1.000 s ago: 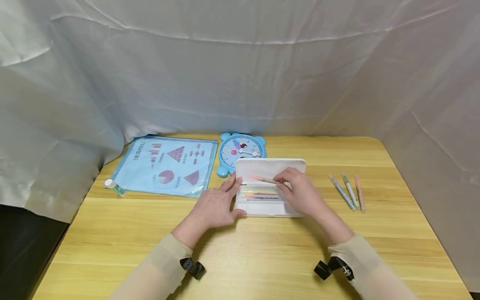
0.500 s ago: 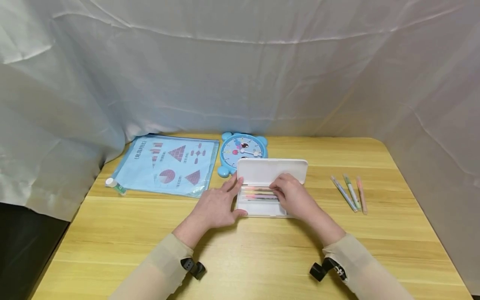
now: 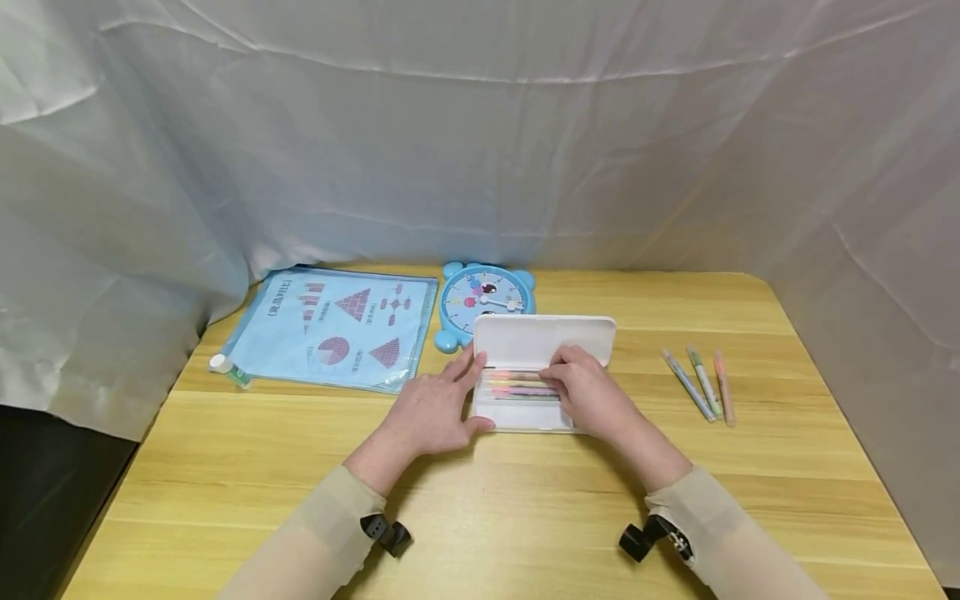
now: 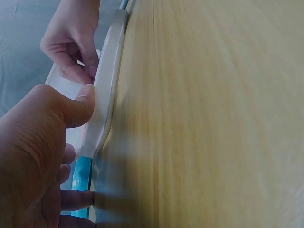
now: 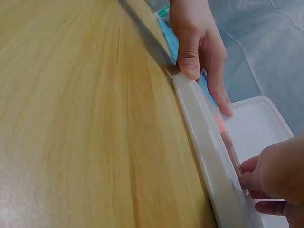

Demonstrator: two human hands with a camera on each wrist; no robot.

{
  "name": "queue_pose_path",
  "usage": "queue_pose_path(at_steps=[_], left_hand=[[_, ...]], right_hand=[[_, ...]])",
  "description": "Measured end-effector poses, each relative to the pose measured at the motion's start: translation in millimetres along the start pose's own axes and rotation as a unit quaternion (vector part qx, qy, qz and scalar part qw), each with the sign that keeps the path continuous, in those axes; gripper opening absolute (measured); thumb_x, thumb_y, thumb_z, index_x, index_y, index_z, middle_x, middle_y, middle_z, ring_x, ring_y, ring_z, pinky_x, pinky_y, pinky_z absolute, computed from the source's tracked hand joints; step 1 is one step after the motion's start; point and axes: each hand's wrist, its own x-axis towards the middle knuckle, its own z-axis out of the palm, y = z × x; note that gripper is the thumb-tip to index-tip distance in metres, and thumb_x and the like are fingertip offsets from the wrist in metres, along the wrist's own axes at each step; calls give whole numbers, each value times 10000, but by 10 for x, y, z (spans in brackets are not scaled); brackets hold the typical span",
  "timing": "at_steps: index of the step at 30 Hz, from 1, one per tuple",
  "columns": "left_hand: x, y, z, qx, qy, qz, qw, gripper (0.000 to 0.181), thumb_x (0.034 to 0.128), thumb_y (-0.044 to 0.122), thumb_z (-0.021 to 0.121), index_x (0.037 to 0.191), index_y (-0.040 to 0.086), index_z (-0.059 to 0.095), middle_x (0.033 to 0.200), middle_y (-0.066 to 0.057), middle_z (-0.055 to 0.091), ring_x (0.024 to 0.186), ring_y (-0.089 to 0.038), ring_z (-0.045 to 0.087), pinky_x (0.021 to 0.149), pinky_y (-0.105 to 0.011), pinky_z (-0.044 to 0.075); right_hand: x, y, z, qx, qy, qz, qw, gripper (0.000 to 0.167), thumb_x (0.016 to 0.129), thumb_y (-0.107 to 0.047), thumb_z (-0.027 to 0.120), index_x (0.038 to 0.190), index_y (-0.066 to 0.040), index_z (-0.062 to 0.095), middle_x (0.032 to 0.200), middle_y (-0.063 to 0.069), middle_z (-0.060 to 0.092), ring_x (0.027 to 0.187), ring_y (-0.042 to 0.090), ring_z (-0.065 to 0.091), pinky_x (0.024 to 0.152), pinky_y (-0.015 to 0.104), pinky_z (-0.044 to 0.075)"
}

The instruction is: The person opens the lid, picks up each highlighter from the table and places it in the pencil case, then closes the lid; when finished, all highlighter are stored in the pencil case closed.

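Note:
A white pencil case stands with its lid raised, mid-table. Several slim marker pens lie side by side in its long compartment. My left hand holds the case's left end, thumb on the front corner and index finger at the lid's edge. At the compartment's right part, my right hand pinches the end of a brown marker pen with a coral tip, low in the case. Its fingers cover the pens' right ends.
Three more pens lie on the table at the right. Behind the case is a blue toy clock, partly hidden by the lid. A blue mesh document pouch and a glue stick lie to the left.
My right hand has lowered the brown marker pen from in front of the lid into the compartment beside the other pens. The left hand has stayed on the case.

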Motion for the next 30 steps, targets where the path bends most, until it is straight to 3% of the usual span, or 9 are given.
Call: queue_pose_path(at_steps=[5, 11, 17, 26, 30], left_hand=[[2, -3, 1, -51, 9, 18, 10000, 1020, 960, 749, 544, 1704, 151, 184, 1751, -84, 146, 1100, -391, 711, 839, -442, 563], [2, -6, 0, -118, 5, 10, 9999, 1021, 959, 743, 555, 1704, 156, 177, 1752, -85, 140, 1134, -405, 697, 862, -459, 563], [2, -2, -3, -102, 11, 10, 9999, 1020, 959, 741, 556, 1705, 158, 174, 1753, -77, 130, 1141, -407, 696, 865, -460, 562], [-9, 4, -14, -145, 3, -8, 9999, 1018, 960, 737, 560, 1706, 165, 170, 1757, -70, 111, 1165, -400, 690, 854, -454, 558], [-8, 3, -8, -142, 12, 10, 9999, 1019, 959, 736, 561, 1706, 165, 170, 1758, -69, 102, 1153, -392, 697, 847, -451, 559]], right_hand=[[-10, 14, 3, -26, 114, 3, 9999, 194, 903, 99, 753, 1053, 3, 830, 939, 40, 622, 901, 215, 590, 841, 386, 567], [-30, 64, -25, 321, 234, -75, 9992, 117, 938, 48, 748, 1017, -5, 816, 950, 34, 652, 915, 208, 609, 832, 382, 565], [-93, 119, -130, 533, 334, -38, 9980, 120, 948, 6, 749, 1059, 14, 794, 997, 78, 687, 943, 254, 644, 847, 445, 576], [-326, 207, -374, 1023, 655, 69, 9926, 172, 949, 45, 741, 1118, 72, 755, 1056, 147, 705, 964, 323, 683, 836, 512, 581], [-478, 279, -512, 926, 1020, 164, 9903, 182, 934, 43, 762, 1116, 49, 764, 1080, 152, 725, 967, 341, 699, 818, 539, 585]])
